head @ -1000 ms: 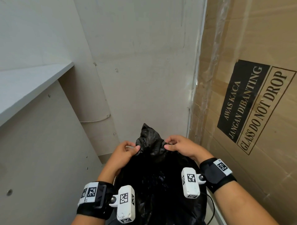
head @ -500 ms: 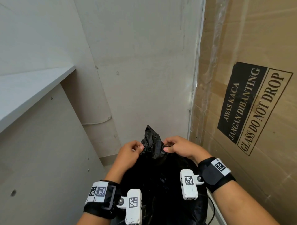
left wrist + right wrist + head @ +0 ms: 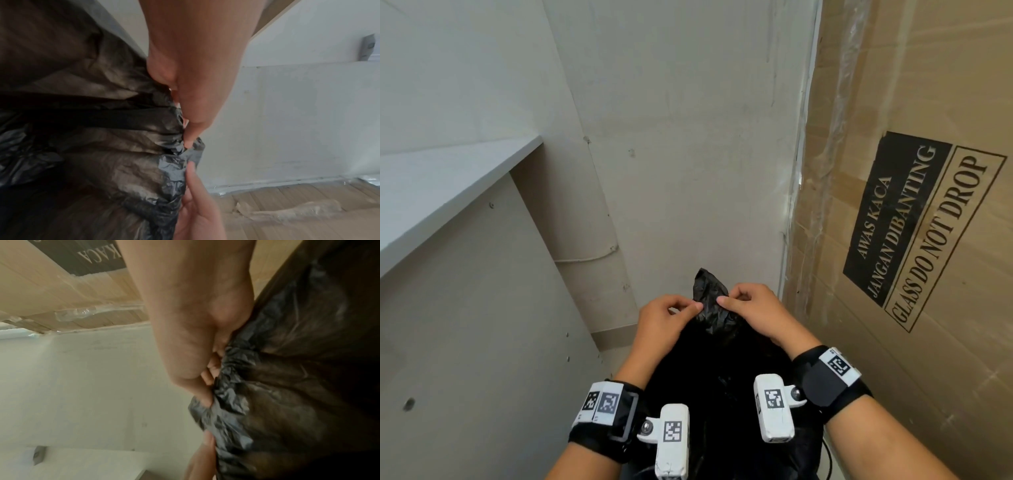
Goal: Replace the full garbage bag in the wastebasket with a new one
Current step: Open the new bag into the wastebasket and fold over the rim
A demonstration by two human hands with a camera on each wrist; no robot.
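A black garbage bag (image 3: 722,370) hangs in front of me, its crumpled, gathered top (image 3: 710,291) sticking up between my hands. My left hand (image 3: 671,318) pinches the bunched plastic from the left with thumb and curled fingers. My right hand (image 3: 750,308) pinches it from the right, thumb tip almost meeting the left thumb. In the left wrist view the left hand (image 3: 191,113) grips the wrinkled bag neck (image 3: 179,151). The right hand (image 3: 197,369) grips the bag's folds (image 3: 232,394) in the right wrist view. No wastebasket shows.
A tall cardboard box (image 3: 928,240) marked "GLASS DO NOT DROP" stands close on the right. A white shelf (image 3: 448,181) with a side panel (image 3: 482,342) closes in the left. A plain wall (image 3: 688,171) is straight ahead, a thin cable (image 3: 585,258) running along it.
Both hands have drawn closer together on the bag's gathered top, so less plastic shows between them. The camera view shifted slightly.
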